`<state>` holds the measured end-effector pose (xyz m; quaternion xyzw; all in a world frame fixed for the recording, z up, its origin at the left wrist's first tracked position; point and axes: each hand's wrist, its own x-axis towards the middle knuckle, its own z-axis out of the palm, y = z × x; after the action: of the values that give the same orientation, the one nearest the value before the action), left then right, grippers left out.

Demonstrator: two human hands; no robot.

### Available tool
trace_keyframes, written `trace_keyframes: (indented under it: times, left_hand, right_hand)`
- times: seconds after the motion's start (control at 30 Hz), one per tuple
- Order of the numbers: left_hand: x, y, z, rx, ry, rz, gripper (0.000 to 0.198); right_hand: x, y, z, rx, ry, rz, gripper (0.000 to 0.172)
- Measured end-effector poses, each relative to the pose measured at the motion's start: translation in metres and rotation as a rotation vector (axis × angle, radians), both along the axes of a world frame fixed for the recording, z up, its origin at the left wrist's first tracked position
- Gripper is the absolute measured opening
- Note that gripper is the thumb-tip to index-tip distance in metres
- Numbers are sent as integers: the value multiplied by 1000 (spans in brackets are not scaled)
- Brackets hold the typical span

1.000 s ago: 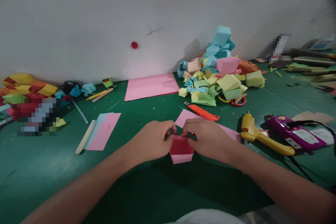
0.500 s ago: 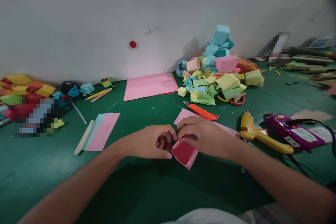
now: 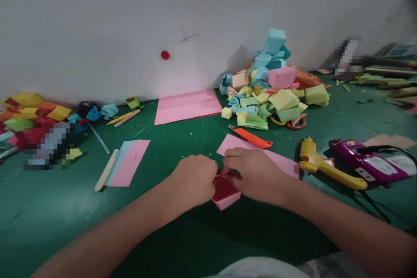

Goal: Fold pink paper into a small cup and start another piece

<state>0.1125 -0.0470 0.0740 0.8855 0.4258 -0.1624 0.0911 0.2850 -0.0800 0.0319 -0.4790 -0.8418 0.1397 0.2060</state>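
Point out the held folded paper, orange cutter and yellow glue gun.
Held folded paper (image 3: 227, 189): head view, red inner face.
Orange cutter (image 3: 252, 137): head view, handle.
Yellow glue gun (image 3: 330, 172): head view, handle.

The box (image 3: 227, 191) between the left hand (image 3: 197, 179) and the right hand (image 3: 256, 176) is of thin, matt paper. Left of the left hand, the stick (image 3: 107, 170) looks like bare, dull wood. Just beyond the right hand, the knife (image 3: 252, 137) has a ribbed plastic handle and a metal blade; farther beyond, the pile (image 3: 283, 108) is creased, matt paper. Right of that hand, the glue gun (image 3: 325, 168) is smooth plastic. Beneath both hands, the table (image 3: 48, 208) is smooth, faintly glossy and scuffed.
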Motion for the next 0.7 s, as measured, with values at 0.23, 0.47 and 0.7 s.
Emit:
trace_keyframes:
  times: [0.23, 0.47, 0.7]
  left_hand:
    - [8, 2, 4, -6, 66, 38, 11]
    - [13, 9, -1, -9, 56, 44, 6]
    - [3, 2, 4, 27, -1, 21, 11]
  right_hand:
    - [-10, 6, 17, -217, -283, -137, 14]
    - [-28, 20, 39, -222, -571, -75, 9]
    - [-31, 18, 37, -191, -613, -45, 13]
